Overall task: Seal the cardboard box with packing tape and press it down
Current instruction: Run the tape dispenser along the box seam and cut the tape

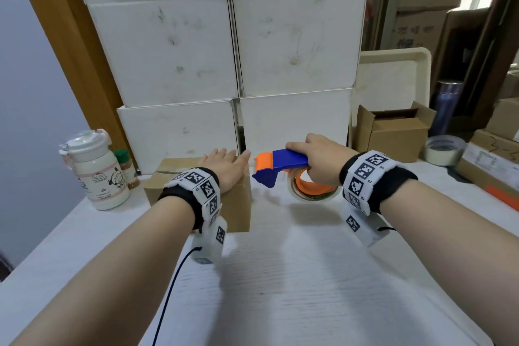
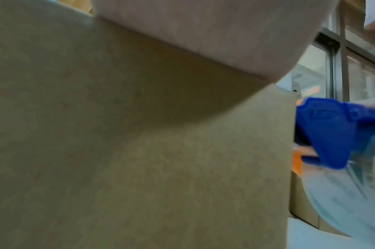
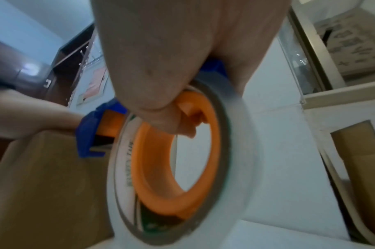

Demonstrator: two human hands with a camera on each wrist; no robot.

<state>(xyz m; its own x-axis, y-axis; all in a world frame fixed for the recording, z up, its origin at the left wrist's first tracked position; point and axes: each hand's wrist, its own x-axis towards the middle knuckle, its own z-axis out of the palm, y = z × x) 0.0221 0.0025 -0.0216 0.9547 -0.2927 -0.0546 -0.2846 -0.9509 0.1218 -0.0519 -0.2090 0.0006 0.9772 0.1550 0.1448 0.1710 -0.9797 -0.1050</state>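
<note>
A small brown cardboard box (image 1: pixel 238 202) stands on the white table, flaps closed. My left hand (image 1: pixel 224 166) lies flat on its top with straight fingers, pressing it down; in the left wrist view the palm (image 2: pixel 214 33) rests on the cardboard (image 2: pixel 139 151). My right hand (image 1: pixel 317 154) grips a blue and orange tape dispenser (image 1: pixel 280 164) loaded with a roll of clear packing tape (image 1: pixel 314 191), held in the air just right of the box's top right corner. In the right wrist view the fingers (image 3: pixel 160 109) curl through the orange core (image 3: pixel 152 176) of the dispenser.
A wall of stacked white boxes (image 1: pixel 224 64) rises behind. A white bottle (image 1: pixel 95 171) and a spice jar (image 1: pixel 126 166) stand at the left. An open brown box (image 1: pixel 393 132), a spare tape roll (image 1: pixel 443 149) and more cartons (image 1: pixel 491 166) sit at the right.
</note>
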